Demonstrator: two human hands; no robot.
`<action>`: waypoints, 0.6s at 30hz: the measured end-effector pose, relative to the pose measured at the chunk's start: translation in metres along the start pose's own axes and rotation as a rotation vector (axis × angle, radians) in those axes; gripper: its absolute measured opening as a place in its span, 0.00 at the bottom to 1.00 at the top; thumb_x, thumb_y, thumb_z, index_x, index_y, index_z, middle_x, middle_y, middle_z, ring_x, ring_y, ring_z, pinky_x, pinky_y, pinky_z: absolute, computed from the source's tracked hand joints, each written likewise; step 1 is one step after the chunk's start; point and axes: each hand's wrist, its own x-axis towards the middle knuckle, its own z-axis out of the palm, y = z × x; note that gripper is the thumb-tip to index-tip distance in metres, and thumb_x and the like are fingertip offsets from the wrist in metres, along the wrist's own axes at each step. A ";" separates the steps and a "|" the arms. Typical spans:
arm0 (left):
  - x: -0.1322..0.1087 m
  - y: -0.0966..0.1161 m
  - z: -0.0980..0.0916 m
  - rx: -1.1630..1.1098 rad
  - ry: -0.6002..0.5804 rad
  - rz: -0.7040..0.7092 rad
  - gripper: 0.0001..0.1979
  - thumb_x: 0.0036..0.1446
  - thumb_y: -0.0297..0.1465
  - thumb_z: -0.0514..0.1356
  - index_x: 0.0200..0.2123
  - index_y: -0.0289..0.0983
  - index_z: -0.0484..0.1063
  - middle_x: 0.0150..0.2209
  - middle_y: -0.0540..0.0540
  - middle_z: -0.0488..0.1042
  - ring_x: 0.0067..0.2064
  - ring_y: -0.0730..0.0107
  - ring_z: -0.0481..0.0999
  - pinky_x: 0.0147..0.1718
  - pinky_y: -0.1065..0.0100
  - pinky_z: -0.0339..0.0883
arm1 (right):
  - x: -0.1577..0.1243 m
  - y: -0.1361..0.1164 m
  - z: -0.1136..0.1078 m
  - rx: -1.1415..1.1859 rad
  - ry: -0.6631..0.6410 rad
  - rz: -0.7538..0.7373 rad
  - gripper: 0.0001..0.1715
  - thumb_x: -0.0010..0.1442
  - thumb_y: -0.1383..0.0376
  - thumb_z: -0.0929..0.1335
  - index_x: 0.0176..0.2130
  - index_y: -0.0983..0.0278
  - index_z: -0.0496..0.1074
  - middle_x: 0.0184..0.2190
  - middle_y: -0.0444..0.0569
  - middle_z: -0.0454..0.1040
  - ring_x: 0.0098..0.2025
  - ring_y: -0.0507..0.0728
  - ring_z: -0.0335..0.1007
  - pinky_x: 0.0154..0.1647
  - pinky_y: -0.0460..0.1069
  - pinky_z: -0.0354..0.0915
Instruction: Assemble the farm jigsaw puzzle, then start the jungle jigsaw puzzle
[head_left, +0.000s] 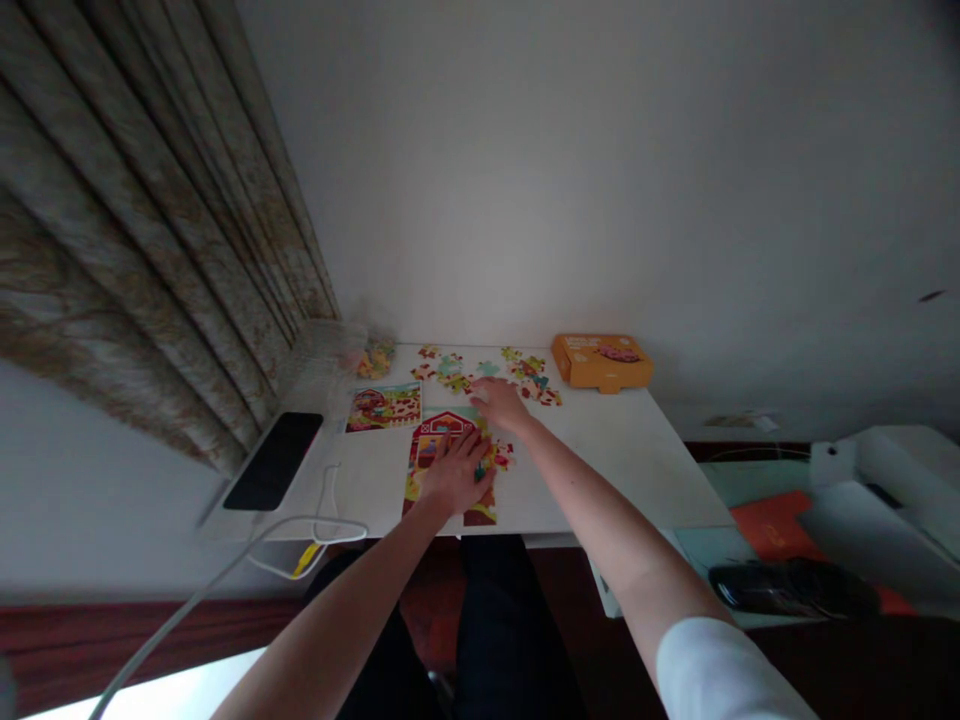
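A partly built jigsaw puzzle (435, 440) with a red barn lies on the white table (637, 460). My left hand (456, 470) rests flat on it, fingers spread. My right hand (499, 402) reaches further back, fingers curled down over loose puzzle pieces (480, 372) scattered along the table's far edge; whether it grips one is hidden. A printed reference picture (384, 407) lies left of the puzzle.
An orange puzzle box (601, 361) sits at the back right. A black phone (274, 459) lies at the table's left, with a white cable (326, 500) beside it. A curtain (150, 250) hangs left. More papers and a dark object (795, 588) lie on a lower surface right.
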 end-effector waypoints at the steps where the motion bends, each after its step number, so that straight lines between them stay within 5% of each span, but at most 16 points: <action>1: 0.000 0.000 0.000 -0.002 0.006 0.001 0.24 0.67 0.42 0.54 0.63 0.43 0.70 0.67 0.41 0.68 0.70 0.53 0.62 0.70 0.42 0.49 | 0.004 -0.006 0.004 -0.013 -0.031 -0.024 0.17 0.68 0.61 0.67 0.54 0.57 0.76 0.58 0.51 0.75 0.60 0.62 0.69 0.62 0.58 0.63; 5: -0.001 0.000 -0.001 -0.008 0.015 0.009 0.24 0.67 0.42 0.54 0.62 0.42 0.70 0.66 0.41 0.69 0.69 0.53 0.64 0.70 0.43 0.50 | 0.006 -0.008 0.011 -0.083 -0.071 0.002 0.17 0.70 0.63 0.64 0.54 0.53 0.76 0.61 0.49 0.73 0.62 0.64 0.67 0.62 0.63 0.61; 11: -0.002 0.000 -0.001 -0.026 0.018 -0.002 0.24 0.67 0.42 0.55 0.63 0.41 0.69 0.67 0.41 0.67 0.70 0.54 0.63 0.70 0.43 0.50 | -0.010 0.021 0.005 -0.045 0.015 0.034 0.16 0.67 0.65 0.67 0.53 0.59 0.76 0.52 0.53 0.79 0.58 0.62 0.71 0.63 0.58 0.59; 18: -0.001 0.001 -0.002 -0.038 0.007 -0.005 0.24 0.67 0.42 0.55 0.62 0.42 0.69 0.68 0.41 0.66 0.70 0.55 0.62 0.70 0.43 0.49 | -0.014 0.018 0.000 -0.131 0.103 0.325 0.29 0.63 0.47 0.70 0.51 0.65 0.77 0.54 0.64 0.74 0.59 0.70 0.68 0.58 0.62 0.64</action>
